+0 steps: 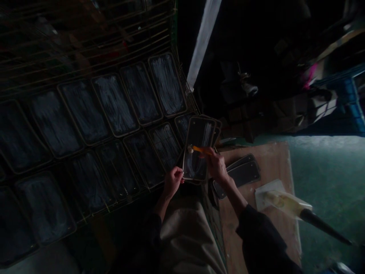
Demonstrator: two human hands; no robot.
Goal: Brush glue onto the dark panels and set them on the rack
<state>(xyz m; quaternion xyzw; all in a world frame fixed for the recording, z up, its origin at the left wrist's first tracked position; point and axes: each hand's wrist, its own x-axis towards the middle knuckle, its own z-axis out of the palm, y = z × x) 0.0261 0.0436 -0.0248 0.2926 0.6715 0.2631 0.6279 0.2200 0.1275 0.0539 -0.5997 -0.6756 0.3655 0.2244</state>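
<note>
My right hand (216, 164) is closed round the orange handle of a small brush (202, 149). Its pale tip touches the face of a dark rectangular panel (199, 133) with rounded corners. Whitish streaks, like a smeared coating, show on the panel's right side and lower part. My left hand (173, 180) pinches the panel's lower left corner between thumb and fingers. More panels of the same shape lie beneath this one, their edges showing at its right.
Rows of similar streaked panels (115, 102) lie on a wire rack (142, 36) at left. To my right, a wooden board (273, 160) carries more dark panels (245, 171) and a yellowish bottle with a long black nozzle (288, 203). A pale post (203, 42) stands beyond the rack.
</note>
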